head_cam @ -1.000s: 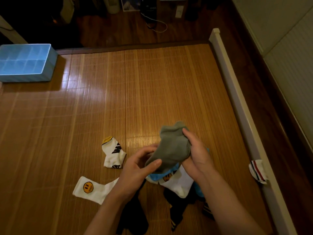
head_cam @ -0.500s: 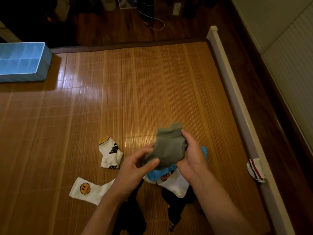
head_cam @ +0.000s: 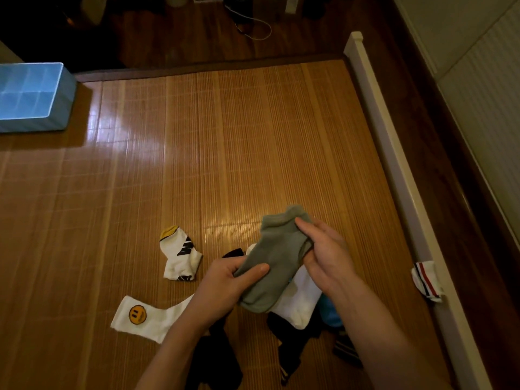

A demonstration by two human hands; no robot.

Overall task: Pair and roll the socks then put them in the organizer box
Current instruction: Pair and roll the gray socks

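Note:
A grey sock [head_cam: 277,257] is held above the bamboo mat between both hands. My left hand [head_cam: 225,288] pinches its lower left edge with thumb on top. My right hand [head_cam: 326,257] grips its right side, fingers curled over the cuff end. Under them lies a pile with a white sock [head_cam: 298,302], a blue sock [head_cam: 330,313] and black socks [head_cam: 216,358]. A white sock with black lettering [head_cam: 180,257] and a white sock with a yellow smiley [head_cam: 143,316] lie to the left. The blue organizer box [head_cam: 31,95], with divided compartments, stands at the far left.
A striped white sock [head_cam: 426,280] hangs over the white rail [head_cam: 394,170] along the mat's right edge. Beyond the mat [head_cam: 197,153] is dark wooden floor with a white cable [head_cam: 256,26]. A pale wall runs at the right.
The grey sock has been stretched out longer between my hands, its lower end now reaching down toward the white sock. The view has shifted slightly to the right.

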